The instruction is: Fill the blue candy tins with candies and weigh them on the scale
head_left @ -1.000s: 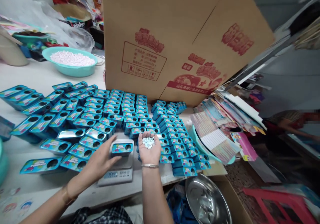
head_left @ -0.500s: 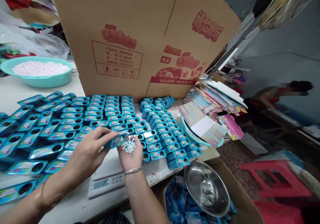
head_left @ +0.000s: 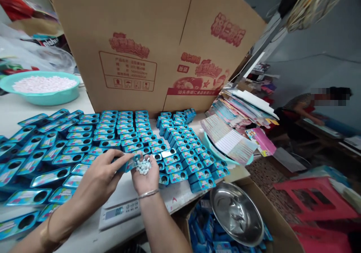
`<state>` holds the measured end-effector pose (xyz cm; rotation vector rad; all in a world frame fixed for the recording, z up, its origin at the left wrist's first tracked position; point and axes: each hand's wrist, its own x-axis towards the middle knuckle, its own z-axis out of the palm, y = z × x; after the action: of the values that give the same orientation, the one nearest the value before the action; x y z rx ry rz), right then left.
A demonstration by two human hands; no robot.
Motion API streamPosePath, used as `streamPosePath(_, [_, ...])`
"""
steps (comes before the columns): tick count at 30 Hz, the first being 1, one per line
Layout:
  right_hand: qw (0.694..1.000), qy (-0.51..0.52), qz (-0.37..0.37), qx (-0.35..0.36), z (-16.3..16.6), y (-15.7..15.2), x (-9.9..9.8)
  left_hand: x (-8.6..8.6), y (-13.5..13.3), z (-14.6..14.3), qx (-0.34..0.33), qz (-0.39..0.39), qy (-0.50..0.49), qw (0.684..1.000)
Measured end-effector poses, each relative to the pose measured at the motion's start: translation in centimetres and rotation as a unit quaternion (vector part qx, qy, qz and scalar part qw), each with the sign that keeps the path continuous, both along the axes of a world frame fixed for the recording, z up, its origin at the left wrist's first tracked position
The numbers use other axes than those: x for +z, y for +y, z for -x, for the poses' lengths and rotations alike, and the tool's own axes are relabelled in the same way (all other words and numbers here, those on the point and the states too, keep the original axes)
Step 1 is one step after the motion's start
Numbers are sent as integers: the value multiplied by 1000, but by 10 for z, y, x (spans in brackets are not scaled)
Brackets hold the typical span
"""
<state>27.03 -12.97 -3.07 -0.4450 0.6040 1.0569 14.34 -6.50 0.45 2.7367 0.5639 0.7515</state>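
Observation:
My left hand [head_left: 97, 176] grips a small blue candy box [head_left: 129, 165] between thumb and fingers. The box is tilted toward my right hand [head_left: 146, 183], its end touching or close to the palm. That palm is turned up and cupped around a heap of small pale-blue candies [head_left: 143, 166]. A metal bangle circles the right wrist. Beneath both hands sits a white digital scale [head_left: 131, 209], partly covered by them, its display seeming to read 0.0. Similar blue boxes [head_left: 80, 142] stand in rows around the hands, with round dark holes in their tops.
A large cardboard carton [head_left: 132, 16] stands behind the rows. To the left is a turquoise basin [head_left: 50, 99] of pale pink candies. A steel bowl [head_left: 251, 226] rests over a box of blue packs. Stacked papers [head_left: 248, 104], a red stool [head_left: 313, 187] and a person are at right.
The scale's display has dropped to about zero from a higher number. The box in my left hand has tipped further toward the cupped palm. My view has shifted slightly.

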Motion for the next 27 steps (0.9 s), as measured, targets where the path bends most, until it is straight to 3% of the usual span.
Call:
streamPosePath(7, [1000,7,1,7,-3,-2,6,14,-4,5,-2,17,-35,999])
streamPosePath(11, [1000,6,3,-1,-8,-5,4,7,-3,4,26,108,-55,992])
streamPosePath(15, [1000,-4,3,4,-18,-13,0,-16,-2,10,86,229,-86,966])
streamPosePath(19, [999,-7,-44,1,-29,-23,-3,-52,-6,19,155,342,-102,921])
streamPosePath(24, [992,-86,-87,13,-41,-31,-6,-92,-9,29,134,407,-120,895])
streamPosePath(27, [983,-157,-96,20,-46,-35,-8,-93,-9,38,110,394,-92,908])
